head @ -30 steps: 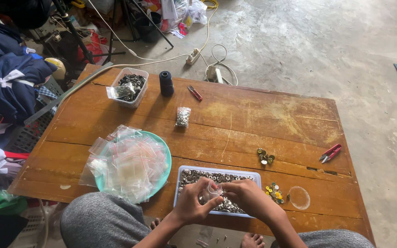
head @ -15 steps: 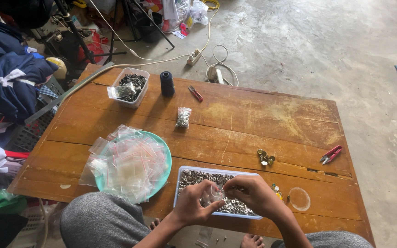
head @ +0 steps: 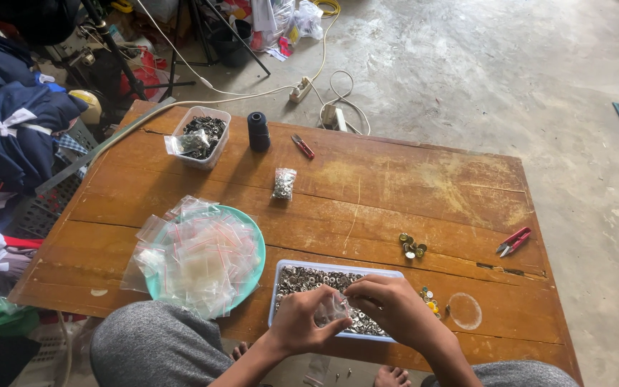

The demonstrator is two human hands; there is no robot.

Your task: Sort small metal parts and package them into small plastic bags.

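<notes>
- Hands first: the left hand and right hand meet over a shallow pale-blue tray of small silvery metal fasteners, right at the near table edge.
- Both are pinched together on one small clear zip bag, left fingers holding its near side, right fingers curled over its top. Can't tell if anything's inside it.
- Just right of the right hand, a few yellowish loose buttons lie on the wood, and past those a faint white ring mark.
- Left of the left hand sits a teal plate heaped with a pile of empty clear zip bags, some spilling off its edge.
- A bit beyond the right hand, a small cluster of brass-coloured snaps; further right, red thread snips.
- Farther out from the hands, mid table, one filled little bag of metal bits.
- At the far edge: a dark thread spool, a second red snipper, and a clear tub of dark hardware with a bag resting in it.
- All of it's on a worn wooden table; clothes piled way off to the left.
</notes>
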